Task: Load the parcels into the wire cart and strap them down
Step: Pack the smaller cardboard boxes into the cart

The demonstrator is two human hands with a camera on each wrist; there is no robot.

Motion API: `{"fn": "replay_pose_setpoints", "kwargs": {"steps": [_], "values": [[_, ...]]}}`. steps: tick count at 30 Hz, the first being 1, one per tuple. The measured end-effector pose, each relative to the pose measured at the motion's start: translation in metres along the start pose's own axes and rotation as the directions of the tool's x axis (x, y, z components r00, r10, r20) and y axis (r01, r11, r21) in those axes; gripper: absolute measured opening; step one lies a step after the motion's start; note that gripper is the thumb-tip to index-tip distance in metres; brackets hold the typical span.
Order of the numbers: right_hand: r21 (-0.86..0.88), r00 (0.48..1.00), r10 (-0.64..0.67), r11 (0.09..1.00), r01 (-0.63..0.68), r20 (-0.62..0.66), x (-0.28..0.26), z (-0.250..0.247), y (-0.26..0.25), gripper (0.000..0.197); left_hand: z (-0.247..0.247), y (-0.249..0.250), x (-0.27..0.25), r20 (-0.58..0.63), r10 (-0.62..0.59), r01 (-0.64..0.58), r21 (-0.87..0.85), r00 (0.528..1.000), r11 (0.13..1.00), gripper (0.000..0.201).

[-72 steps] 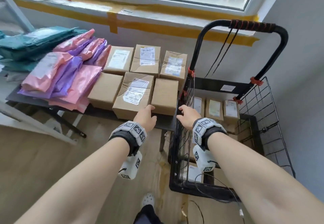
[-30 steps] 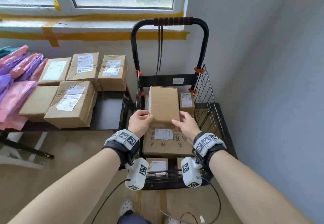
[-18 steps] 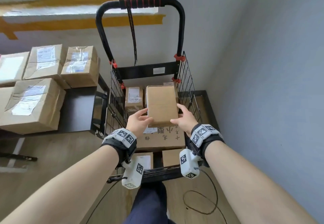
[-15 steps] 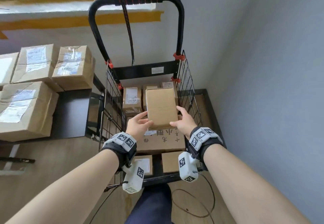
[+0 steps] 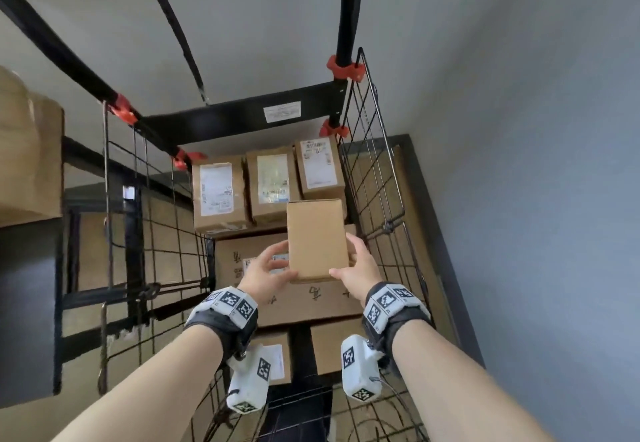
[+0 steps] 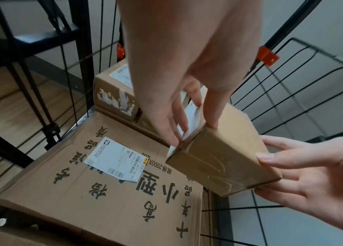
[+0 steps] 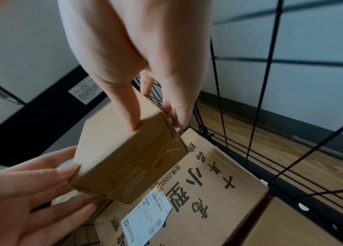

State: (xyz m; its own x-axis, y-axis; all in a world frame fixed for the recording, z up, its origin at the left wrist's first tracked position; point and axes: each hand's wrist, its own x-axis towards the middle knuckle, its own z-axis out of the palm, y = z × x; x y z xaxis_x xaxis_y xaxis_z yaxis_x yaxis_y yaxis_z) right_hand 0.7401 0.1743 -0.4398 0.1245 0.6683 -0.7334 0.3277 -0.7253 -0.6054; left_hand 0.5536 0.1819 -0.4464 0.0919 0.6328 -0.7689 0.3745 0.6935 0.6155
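The wire cart point(image 5: 375, 178) fills the middle of the head view, its handle cut off at the top edge. Inside it a big printed box point(image 6: 94, 188) lies flat, with three labelled boxes point(image 5: 268, 187) standing in a row at its 12 o'clock side; two more boxes at 6 o'clock are partly hidden by the wrists. Both forearms reach forward into the cart. The left hand point(image 5: 265, 270) and the right hand point(image 5: 356, 268) hold a small plain box point(image 5: 317, 239) between them, above the big box and toward its 2 o'clock corner. Each grip is grasping: thumb on the top face, fingers along the side and underneath. Whether the small box touches the one below is hard to make out. At 9 o'clock, a cardboard box on the worktop point(image 5: 29, 161) is cut off by the frame.
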Motion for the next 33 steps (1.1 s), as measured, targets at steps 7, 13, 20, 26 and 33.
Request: {"fn": "replay_pose_setpoints", "kwargs": {"steps": [7,13,20,26,33], "values": [[0.058,0.994,0.101,0.993,-0.099,-0.036,0.068,0.007,0.027,0.078,0.02,-0.025,0.073,0.061,-0.048,0.054,-0.093,0.997,0.994,0.061],[0.138,0.983,0.13,0.984,-0.112,-0.133,0.094,0.02,0.047,0.076,0.033,-0.044,0.103,0.078,-0.032,0.044,-0.151,0.996,0.988,0.059],[0.212,0.967,0.185,0.966,-0.147,-0.176,0.105,0.021,0.056,0.076,0.036,-0.047,0.124,0.133,0.012,0.001,-0.101,0.991,0.995,0.062],[0.166,0.97,0.134,0.981,-0.101,-0.203,0.118,0.02,0.053,0.073,0.035,-0.05,0.132,0.113,0.019,-0.011,-0.07,0.993,0.997,0.061],[-0.062,0.978,0.134,0.987,-0.146,-0.163,0.121,0.016,0.052,0.071,0.035,-0.05,0.128,0.135,0.005,0.005,-0.068,0.991,0.998,0.06]]}}
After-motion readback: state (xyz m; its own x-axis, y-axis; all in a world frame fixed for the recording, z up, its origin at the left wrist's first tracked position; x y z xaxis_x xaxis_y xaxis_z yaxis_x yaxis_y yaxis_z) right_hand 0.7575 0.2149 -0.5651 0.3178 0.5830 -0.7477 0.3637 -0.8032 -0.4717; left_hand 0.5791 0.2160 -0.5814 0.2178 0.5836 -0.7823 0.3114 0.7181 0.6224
